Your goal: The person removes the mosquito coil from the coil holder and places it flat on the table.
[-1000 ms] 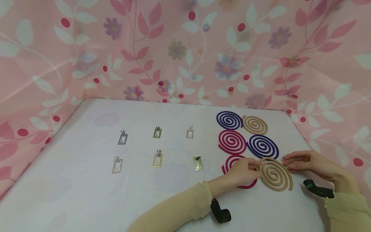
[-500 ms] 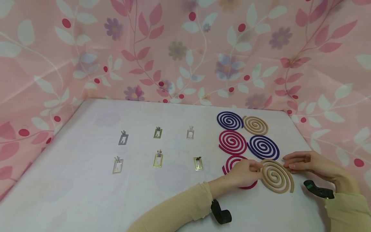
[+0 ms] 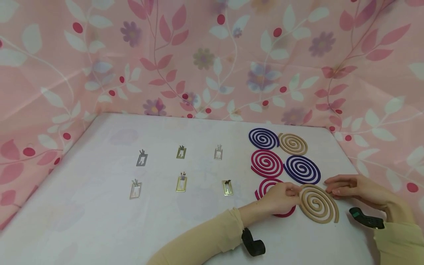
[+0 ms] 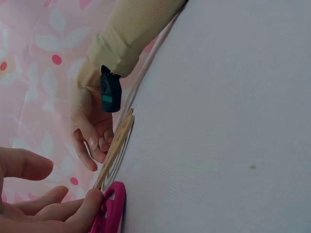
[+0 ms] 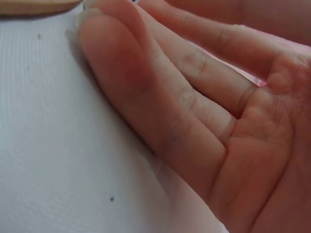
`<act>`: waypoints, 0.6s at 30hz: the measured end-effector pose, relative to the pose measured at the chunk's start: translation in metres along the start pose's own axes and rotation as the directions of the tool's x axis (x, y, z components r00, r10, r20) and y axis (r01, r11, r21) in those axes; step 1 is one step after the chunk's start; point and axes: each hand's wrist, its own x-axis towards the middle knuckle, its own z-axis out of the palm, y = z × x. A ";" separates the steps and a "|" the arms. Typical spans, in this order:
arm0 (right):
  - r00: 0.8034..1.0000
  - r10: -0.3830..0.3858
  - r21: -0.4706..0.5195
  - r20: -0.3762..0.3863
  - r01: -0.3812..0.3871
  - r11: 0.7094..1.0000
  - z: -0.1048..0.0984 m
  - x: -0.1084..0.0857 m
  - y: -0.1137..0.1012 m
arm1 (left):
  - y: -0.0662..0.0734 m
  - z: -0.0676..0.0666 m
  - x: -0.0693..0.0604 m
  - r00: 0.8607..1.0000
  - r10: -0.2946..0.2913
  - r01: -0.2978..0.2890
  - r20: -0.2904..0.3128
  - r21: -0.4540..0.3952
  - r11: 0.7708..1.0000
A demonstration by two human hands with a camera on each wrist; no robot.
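Observation:
A tan mosquito coil lies on the white table between the two hands. My left hand reaches over a pink mosquito coil, partly hiding it. In the left wrist view, a fingertip of that hand touches the tan coil's edge, while the thumb stands apart. My right hand rests at the far right edge of the tan coil, its fingers extended. In the right wrist view, the fingertips of this hand are by the tan rim; exact contact is hard to tell.
Behind the hands lie a second pink coil, two blue coils and another tan coil. Several small metal coil stands stand in two rows to the left. Floral pink cloth borders the table.
The tan coil has slid slightly toward the table's front, away from the blue coil behind it. Both hands stay at its edges, and the head view has drifted a little.

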 end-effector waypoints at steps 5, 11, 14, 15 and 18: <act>0.999 -0.039 0.064 0.037 0.037 0.997 -0.003 0.000 0.004 | 0.000 0.000 0.000 1.000 0.023 -0.023 0.008 -0.015 1.000; 0.998 -0.062 0.106 0.031 0.058 0.993 -0.002 0.004 0.011 | -0.001 -0.005 0.001 0.998 0.064 -0.064 -0.003 0.008 0.998; 0.998 -0.049 0.108 0.033 0.045 0.993 -0.002 0.004 0.012 | -0.001 -0.009 0.002 0.997 0.077 -0.077 -0.021 -0.002 0.997; 0.998 -0.048 0.104 0.035 0.044 0.994 -0.002 0.004 0.012 | 0.000 -0.010 0.003 0.997 0.078 -0.078 -0.028 -0.010 0.997; 0.999 -0.034 0.056 0.010 0.034 0.998 -0.002 0.003 0.010 | 0.002 -0.016 0.004 0.994 0.098 -0.099 -0.056 -0.013 0.995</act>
